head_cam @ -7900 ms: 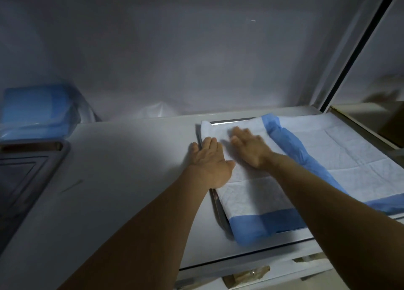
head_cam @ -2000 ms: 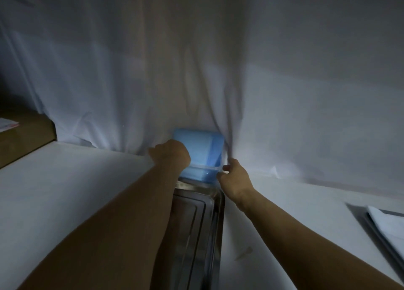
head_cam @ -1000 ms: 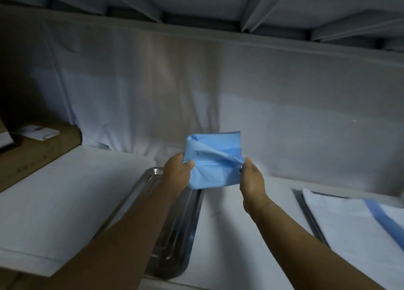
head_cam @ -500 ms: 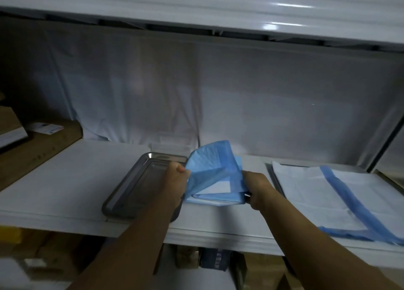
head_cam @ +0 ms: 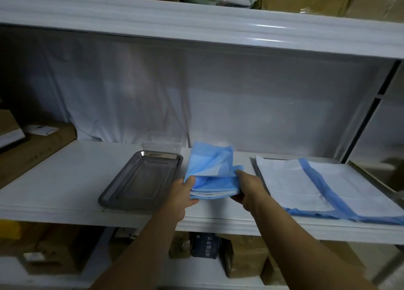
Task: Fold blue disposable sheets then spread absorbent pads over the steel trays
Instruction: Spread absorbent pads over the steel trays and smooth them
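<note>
Both grips are pinching the folded blue pad [head_cam: 211,176]: left hand [head_cam: 182,194] on its left edge, right hand [head_cam: 248,188] on its right, top layer flapping up. Then by size: white shelf [head_cam: 54,180], spread pad [head_cam: 323,187] covering the far-right tray, bare steel tray [head_cam: 142,178] just left of the hands, clear container [head_cam: 161,146] behind it.

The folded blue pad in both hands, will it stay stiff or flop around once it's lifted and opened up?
Probably floppy: the folded blue pad already has its upper layer peeling up and creasing between the left hand and the right hand. It looks light, since the fingers pinch only its side edges. Over the steel tray it will likely drape.
</note>
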`<action>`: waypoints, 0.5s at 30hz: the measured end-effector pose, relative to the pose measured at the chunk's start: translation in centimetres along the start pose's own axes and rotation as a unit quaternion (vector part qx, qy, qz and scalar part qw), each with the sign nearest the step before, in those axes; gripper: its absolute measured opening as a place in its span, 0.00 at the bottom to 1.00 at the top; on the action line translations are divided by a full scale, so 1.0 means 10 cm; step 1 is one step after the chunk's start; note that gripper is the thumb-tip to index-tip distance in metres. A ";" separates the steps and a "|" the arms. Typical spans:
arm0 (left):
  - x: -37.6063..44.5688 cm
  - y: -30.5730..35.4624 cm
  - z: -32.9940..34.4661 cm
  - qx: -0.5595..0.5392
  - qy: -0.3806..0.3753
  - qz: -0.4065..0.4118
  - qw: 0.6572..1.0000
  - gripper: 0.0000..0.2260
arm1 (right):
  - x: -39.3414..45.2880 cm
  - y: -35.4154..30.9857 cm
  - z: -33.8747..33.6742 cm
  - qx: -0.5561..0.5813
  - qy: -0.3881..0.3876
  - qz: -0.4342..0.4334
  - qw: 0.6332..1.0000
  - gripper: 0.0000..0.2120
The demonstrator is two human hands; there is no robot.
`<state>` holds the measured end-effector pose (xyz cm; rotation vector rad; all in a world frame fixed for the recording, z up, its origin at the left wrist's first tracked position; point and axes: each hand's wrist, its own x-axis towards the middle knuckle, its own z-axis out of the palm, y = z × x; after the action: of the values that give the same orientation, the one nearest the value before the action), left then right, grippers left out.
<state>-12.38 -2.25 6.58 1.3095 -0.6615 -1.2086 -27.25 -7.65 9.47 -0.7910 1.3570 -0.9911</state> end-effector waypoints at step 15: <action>-0.09 -0.03 0.08 -0.149 -0.022 -0.023 0.988 0.14 | -0.21 0.28 -0.05 -0.268 -0.155 -0.109 0.945 0.32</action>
<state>-13.44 -1.64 6.72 1.0547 -0.4628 -1.3205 -27.37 -4.55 7.78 -1.4685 1.2894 -0.6225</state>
